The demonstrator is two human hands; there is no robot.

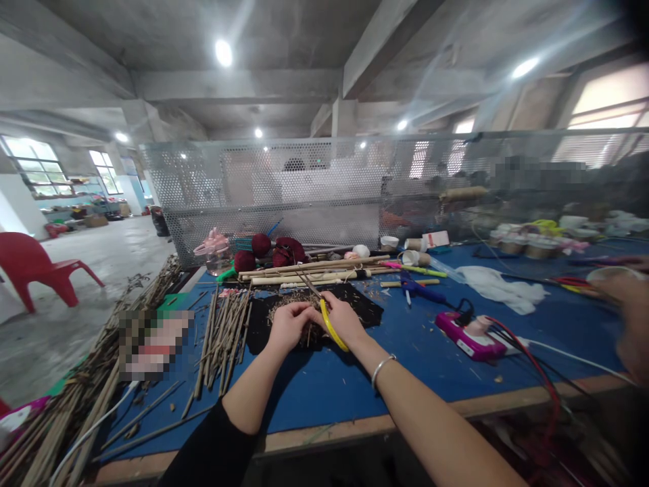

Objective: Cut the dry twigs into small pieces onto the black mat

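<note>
1. On the blue-topped counter (314, 402), near its middle, both hands meet over a black cloth (371, 312) strewn with brown plant clippings (284, 297).
2. At the right, the right hand (343, 320) grips yellow-handled metal scissors (332, 329), their blades pointing to the far left.
3. Just beside it, the left hand (290, 327) has its fingers drawn together in a narrow pinch above the clippings; what lies between them I cannot tell.
4. To the left of the cloth lie thin, dry brown sticks (219, 345), mostly side by side.
5. Beyond the cloth, long pale rods (304, 278) lie crosswise, with dark red balls (261, 245) behind them.
6. Toward the right are a blue glue gun (423, 290), a purple-and-white power strip (469, 343) and a crumpled white plastic bag (499, 285).
7. At the far right edge, another person's hand (633, 314) is blurred.
</note>
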